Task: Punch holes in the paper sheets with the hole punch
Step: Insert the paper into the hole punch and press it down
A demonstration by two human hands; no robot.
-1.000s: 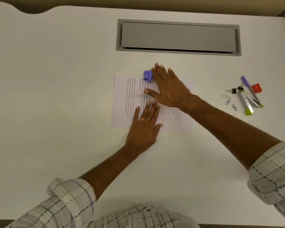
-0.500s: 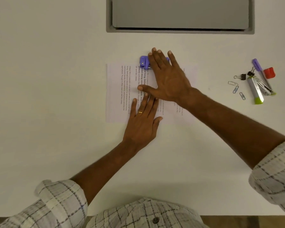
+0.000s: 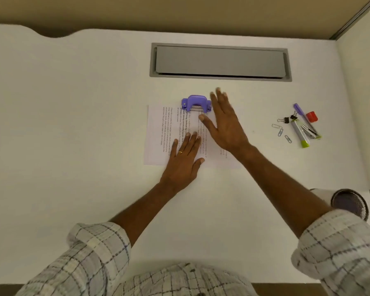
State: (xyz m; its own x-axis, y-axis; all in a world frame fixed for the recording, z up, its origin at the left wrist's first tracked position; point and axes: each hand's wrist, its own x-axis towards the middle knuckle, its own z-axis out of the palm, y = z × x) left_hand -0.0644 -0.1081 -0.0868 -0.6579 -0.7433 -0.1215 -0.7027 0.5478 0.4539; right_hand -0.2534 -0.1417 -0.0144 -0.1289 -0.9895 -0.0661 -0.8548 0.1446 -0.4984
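Just beside fingers (image 3: 221,101) (right): hole punch (image 3: 196,102)

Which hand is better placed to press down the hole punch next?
Probably the right. The right hand is open just beside the purple hole punch, while the left hand lies flat on the paper sheets, steadying them.

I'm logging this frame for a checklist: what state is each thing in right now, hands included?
hole punch, sitting over the sheets' far edge, no hand on top.
paper sheets, flat on the desk, far edge in the punch.
left hand, rests flat on the sheets, fingers straight.
right hand, fingers straight, holds nothing, beside the punch.
stapler, lying splayed open.
desk flap, shut.
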